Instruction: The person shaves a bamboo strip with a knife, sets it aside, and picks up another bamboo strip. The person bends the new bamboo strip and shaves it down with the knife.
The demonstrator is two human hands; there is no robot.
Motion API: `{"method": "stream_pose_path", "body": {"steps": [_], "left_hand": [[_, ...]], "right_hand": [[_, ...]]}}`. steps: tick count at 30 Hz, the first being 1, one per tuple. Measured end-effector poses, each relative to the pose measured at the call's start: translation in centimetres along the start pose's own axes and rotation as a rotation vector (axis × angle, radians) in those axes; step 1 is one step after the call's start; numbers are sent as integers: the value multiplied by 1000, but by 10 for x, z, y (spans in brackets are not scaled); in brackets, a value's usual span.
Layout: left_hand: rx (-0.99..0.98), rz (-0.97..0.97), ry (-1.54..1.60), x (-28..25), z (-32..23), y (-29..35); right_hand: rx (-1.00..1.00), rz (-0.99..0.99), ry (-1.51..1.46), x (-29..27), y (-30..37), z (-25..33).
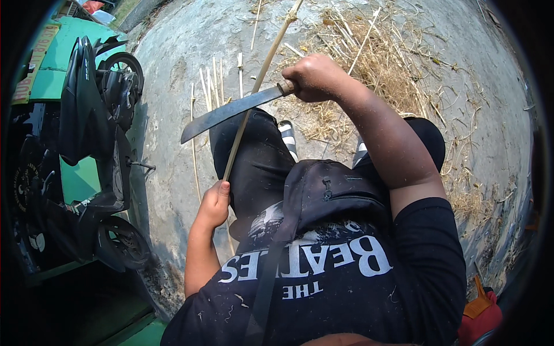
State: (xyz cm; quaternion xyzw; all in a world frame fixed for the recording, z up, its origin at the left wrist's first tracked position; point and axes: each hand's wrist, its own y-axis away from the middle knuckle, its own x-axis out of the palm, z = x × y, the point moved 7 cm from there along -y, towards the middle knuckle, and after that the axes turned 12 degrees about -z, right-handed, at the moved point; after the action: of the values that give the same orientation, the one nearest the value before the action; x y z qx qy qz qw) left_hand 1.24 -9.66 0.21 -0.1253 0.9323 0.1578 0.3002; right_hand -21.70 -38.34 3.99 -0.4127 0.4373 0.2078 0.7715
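My right hand is closed round the wooden handle of a machete. Its long, broad blade points left and crosses over a bamboo stick, near my left thigh; whether the edge touches the stick I cannot tell. The stick is long, thin and pale, with a knot near its far end, and slants up and away to the right. Lower down, my left hand grips the same stick beside my left thigh, the thumb lying along it. Part of the stick's near end is hidden by that hand.
Several pale split sticks lie on the concrete ground ahead of my left knee. A heap of straw-like shavings spreads beyond my feet. A black motorcycle stands at the left. A black bag sits across my lap.
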Motion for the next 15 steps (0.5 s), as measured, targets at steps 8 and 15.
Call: {"method": "stream_pose_path", "body": {"steps": [8, 15], "left_hand": [[4, 21, -65, -7, 11, -4], [-12, 17, -24, -2, 16, -5]], "right_hand": [[757, -50, -256, 2, 29, -99], [-30, -40, 2, 3, 1, 5]]}}
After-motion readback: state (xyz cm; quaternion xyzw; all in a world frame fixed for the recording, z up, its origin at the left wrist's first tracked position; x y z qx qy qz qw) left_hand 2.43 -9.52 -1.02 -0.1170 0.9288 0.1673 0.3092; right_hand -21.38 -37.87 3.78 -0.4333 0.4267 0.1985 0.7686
